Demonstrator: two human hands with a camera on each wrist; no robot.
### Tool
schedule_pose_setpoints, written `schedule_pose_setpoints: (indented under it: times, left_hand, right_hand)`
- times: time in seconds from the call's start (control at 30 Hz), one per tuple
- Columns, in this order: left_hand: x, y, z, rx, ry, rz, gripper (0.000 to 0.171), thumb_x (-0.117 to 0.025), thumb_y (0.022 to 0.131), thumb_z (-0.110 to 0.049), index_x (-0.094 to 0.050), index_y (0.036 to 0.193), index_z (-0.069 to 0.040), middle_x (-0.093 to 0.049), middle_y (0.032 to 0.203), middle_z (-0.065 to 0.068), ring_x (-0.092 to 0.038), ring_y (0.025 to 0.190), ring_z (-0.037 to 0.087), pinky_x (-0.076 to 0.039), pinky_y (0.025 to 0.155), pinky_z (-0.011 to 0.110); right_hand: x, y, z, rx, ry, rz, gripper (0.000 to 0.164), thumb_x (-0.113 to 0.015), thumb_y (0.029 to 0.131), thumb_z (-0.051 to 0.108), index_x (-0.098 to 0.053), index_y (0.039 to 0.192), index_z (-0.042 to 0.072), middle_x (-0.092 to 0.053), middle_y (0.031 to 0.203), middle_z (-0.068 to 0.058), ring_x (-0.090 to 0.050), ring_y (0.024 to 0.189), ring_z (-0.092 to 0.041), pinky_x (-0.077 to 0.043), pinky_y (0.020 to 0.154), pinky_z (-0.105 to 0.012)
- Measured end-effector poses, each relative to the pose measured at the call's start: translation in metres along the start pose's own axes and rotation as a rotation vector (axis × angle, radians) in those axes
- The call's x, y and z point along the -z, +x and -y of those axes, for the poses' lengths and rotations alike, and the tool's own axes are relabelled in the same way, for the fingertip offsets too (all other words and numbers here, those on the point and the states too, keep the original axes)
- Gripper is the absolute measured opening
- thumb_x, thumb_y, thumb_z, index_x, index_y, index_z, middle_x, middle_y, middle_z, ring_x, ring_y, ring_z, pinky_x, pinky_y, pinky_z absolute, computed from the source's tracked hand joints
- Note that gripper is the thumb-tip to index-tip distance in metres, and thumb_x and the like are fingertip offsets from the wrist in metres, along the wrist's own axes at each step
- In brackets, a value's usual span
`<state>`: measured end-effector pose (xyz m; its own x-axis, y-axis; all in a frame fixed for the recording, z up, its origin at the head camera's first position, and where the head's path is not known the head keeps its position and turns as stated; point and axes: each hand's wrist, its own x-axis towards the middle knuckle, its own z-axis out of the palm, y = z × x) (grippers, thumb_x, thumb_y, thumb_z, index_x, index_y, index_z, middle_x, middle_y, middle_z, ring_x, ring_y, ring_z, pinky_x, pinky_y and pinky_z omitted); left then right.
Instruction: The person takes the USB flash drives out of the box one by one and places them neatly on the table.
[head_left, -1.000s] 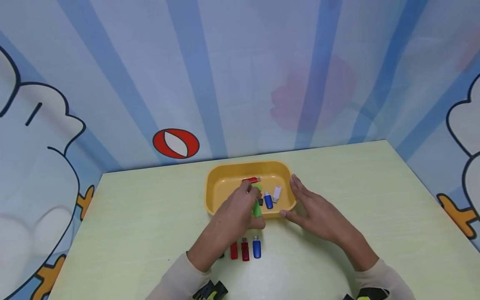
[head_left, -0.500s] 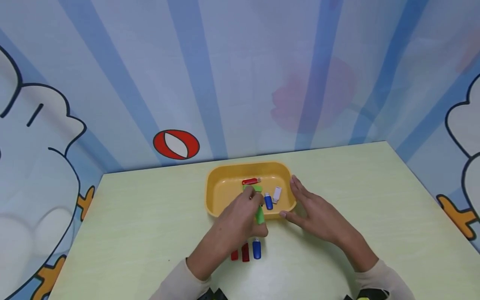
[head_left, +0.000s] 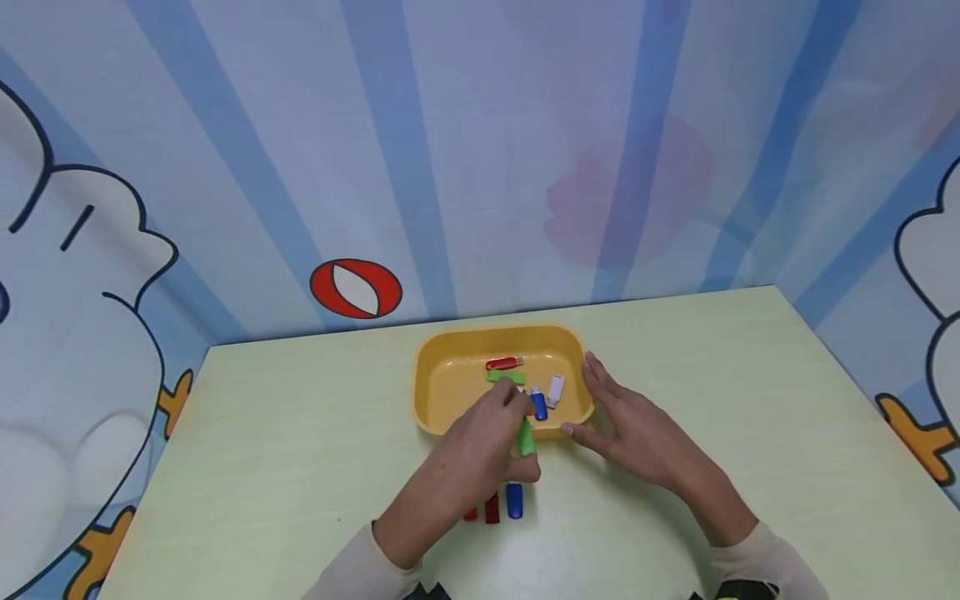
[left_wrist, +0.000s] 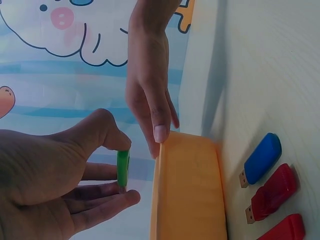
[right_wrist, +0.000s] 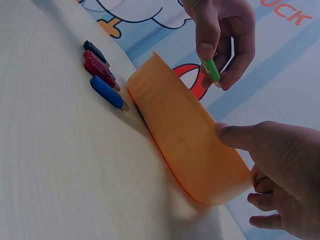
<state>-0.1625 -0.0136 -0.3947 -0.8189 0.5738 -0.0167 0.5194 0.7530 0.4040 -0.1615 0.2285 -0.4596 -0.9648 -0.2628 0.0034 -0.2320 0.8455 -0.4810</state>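
Observation:
My left hand (head_left: pixel 483 437) pinches a green USB flash drive (left_wrist: pixel 123 167) between thumb and fingertips, over the near rim of the yellow tray (head_left: pixel 442 383). At the tray's right end, my right hand (head_left: pixel 633 429) rests its thumb and extended fingers against the rim. Inside the tray lie a red flash drive (head_left: pixel 504 363), a second green flash drive (head_left: pixel 506 377), a blue flash drive (head_left: pixel 539 406) and a white flash drive (head_left: pixel 555 390). The left hand hides part of the tray's floor.
In front of the tray a row stands on the table (head_left: pixel 300 433): a blue flash drive (right_wrist: pixel 106 92), a dark red one (right_wrist: pixel 99 73), a red one and a black one (right_wrist: pixel 95 50). A printed cloth backdrop (head_left: pixel 495 167) rises behind the table.
My left hand has drawn slightly toward me and to the right with the green flash drive, uncovering more of the green one in the tray. The right hand stays at the rim.

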Motion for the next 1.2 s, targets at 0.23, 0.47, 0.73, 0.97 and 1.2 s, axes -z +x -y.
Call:
schedule_pose_setpoints:
  times: [0.23, 0.47, 0.73, 0.97, 1.2]
  left_hand:
    - [0.0, -0.001, -0.002, -0.035, 0.005, -0.004, 0.05, -0.089, 0.084, -0.022, -0.07, 0.126, -0.006, -0.06, 0.12, 0.005, -0.059, 0.097, 0.013, -0.059, 0.087, 0.02]
    - [0.0, -0.002, -0.002, -0.063, 0.019, -0.008, 0.05, -0.09, 0.083, -0.022, -0.07, 0.125, -0.005, -0.059, 0.119, 0.005, -0.058, 0.094, 0.012, -0.058, 0.082, 0.018]
    - [-0.001, -0.006, -0.004, -0.06, 0.052, 0.025, 0.052, -0.089, 0.084, -0.026, -0.07, 0.128, -0.007, -0.061, 0.122, 0.006, -0.058, 0.093, 0.012, -0.057, 0.082, 0.018]
    - [-0.004, -0.008, -0.007, -0.086, 0.07, 0.035, 0.052, -0.09, 0.082, -0.028, -0.071, 0.125, -0.007, -0.059, 0.115, 0.004, -0.057, 0.087, 0.01, -0.054, 0.076, 0.015]
    - [-0.009, -0.012, -0.009, -0.128, 0.08, 0.03, 0.05, -0.091, 0.083, -0.032, -0.071, 0.122, -0.008, -0.059, 0.116, 0.003, -0.057, 0.087, 0.01, -0.053, 0.074, 0.016]
  right_hand:
    - [0.0, -0.001, -0.002, 0.005, 0.001, -0.004, 0.101, -0.062, 0.099, 0.066, -0.017, 0.17, 0.009, -0.011, 0.179, -0.008, -0.039, 0.154, -0.042, -0.043, 0.117, -0.061]
    - [0.0, 0.0, -0.003, 0.007, 0.005, -0.008, 0.102, -0.059, 0.099, 0.069, -0.016, 0.17, 0.009, -0.011, 0.179, -0.008, -0.039, 0.154, -0.042, -0.042, 0.117, -0.062]
    - [-0.001, 0.0, -0.003, 0.004, 0.006, -0.004, 0.102, -0.062, 0.099, 0.067, -0.016, 0.17, 0.009, -0.01, 0.179, -0.006, -0.038, 0.155, -0.041, -0.042, 0.118, -0.061]
    - [0.0, 0.0, -0.001, 0.01, 0.002, -0.007, 0.101, -0.062, 0.1, 0.065, -0.016, 0.17, 0.008, -0.012, 0.179, -0.01, -0.041, 0.154, -0.042, -0.044, 0.116, -0.061]
    - [0.0, -0.001, -0.001, 0.004, 0.008, -0.005, 0.104, -0.057, 0.099, 0.071, -0.014, 0.17, 0.009, -0.01, 0.179, -0.007, -0.04, 0.154, -0.042, -0.043, 0.116, -0.061]
